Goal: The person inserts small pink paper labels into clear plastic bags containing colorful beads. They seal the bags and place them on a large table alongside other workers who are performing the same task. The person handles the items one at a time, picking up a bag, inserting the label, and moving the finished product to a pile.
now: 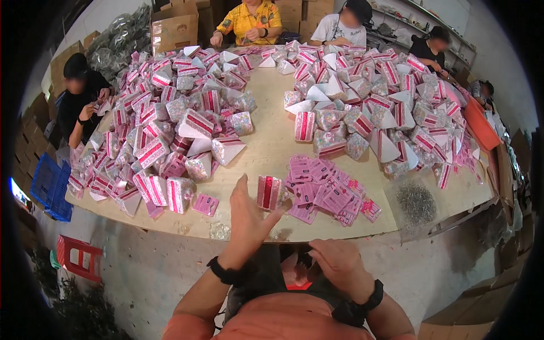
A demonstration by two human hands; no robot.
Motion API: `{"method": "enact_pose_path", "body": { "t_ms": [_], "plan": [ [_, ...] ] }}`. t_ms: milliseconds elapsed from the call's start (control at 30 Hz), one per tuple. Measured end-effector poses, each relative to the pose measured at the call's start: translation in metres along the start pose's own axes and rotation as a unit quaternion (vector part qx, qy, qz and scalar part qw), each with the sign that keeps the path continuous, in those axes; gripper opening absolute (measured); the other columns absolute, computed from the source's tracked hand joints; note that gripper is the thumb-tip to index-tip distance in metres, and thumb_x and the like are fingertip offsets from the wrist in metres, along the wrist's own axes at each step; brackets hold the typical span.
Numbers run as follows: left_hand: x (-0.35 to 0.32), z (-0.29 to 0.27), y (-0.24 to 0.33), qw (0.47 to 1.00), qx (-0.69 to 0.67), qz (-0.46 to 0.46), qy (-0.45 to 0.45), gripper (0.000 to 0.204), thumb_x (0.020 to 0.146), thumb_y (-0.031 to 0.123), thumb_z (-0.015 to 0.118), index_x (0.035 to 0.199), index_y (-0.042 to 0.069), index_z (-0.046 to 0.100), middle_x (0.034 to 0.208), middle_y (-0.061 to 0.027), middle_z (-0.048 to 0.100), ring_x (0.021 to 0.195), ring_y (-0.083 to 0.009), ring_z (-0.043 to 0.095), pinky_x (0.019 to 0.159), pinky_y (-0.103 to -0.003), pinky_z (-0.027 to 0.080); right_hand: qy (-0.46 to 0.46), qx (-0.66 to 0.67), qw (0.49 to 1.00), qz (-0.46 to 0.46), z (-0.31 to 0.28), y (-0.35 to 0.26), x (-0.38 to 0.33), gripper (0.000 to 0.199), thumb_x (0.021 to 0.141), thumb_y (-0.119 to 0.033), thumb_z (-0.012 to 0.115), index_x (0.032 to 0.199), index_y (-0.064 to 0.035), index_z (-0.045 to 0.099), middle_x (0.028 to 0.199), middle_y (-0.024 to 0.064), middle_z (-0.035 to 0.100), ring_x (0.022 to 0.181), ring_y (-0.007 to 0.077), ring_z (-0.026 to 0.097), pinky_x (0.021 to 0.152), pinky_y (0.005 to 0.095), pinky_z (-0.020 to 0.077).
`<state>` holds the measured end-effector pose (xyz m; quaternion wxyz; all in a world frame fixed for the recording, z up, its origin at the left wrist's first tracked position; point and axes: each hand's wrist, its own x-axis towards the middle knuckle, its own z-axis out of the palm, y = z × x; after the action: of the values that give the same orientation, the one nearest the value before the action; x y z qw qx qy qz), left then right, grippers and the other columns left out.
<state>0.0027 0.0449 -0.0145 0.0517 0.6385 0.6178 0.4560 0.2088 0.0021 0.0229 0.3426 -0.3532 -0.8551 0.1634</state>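
My left hand (247,218) reaches over the table's front edge, fingers and thumb spread apart. Between them stands a wrapped cake-slice toy (268,192), pink and white with a dark red stripe. The hand is beside it and does not visibly grip it. Just right of this slice lies a loose pile of pink printed cards (323,190). My right hand (343,266) hangs in front of the table edge, above my lap. Its fingers are bent and close together; whatever they may hold is hidden. A single pink card (205,204) lies left of my left hand.
Heaps of wrapped cake-slice toys (153,130) (368,102) cover the table's left and right. Many small metal pieces (416,201) lie on a clear sheet at the right. Several people sit around the table. A blue crate (51,187) and red stool (79,258) stand left.
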Motion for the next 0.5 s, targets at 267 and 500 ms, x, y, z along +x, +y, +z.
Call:
{"method": "enact_pose_path", "body": {
  "t_ms": [267,500],
  "plan": [
    [0.013,0.023,-0.02,0.984,-0.055,-0.144,-0.087,0.073,0.066,0.019,0.07,0.123,-0.004,0.03,0.105,-0.0187,0.05,0.096,-0.0312,0.05,0.084,-0.038,0.041,-0.003,0.05,0.995,0.081,0.001,-0.002,0.005,0.016,0.079,-0.01,0.057,0.093,-0.0025,0.055,0.075,0.0126,0.058,0.067,0.0304,0.058,0.059,0.0371,0.0457],
    [-0.002,0.012,-0.02,0.758,-0.604,-0.245,0.003,0.054,0.072,-0.003,0.056,0.12,0.005,0.035,0.105,-0.0052,0.052,0.094,-0.0153,0.053,0.08,-0.027,0.044,0.006,0.124,0.988,0.088,0.003,-0.013,0.032,0.02,0.081,-0.013,0.057,0.097,-0.0009,0.057,0.083,0.0153,0.061,0.075,0.0305,0.06,0.065,0.0349,0.048]
  ]
}}
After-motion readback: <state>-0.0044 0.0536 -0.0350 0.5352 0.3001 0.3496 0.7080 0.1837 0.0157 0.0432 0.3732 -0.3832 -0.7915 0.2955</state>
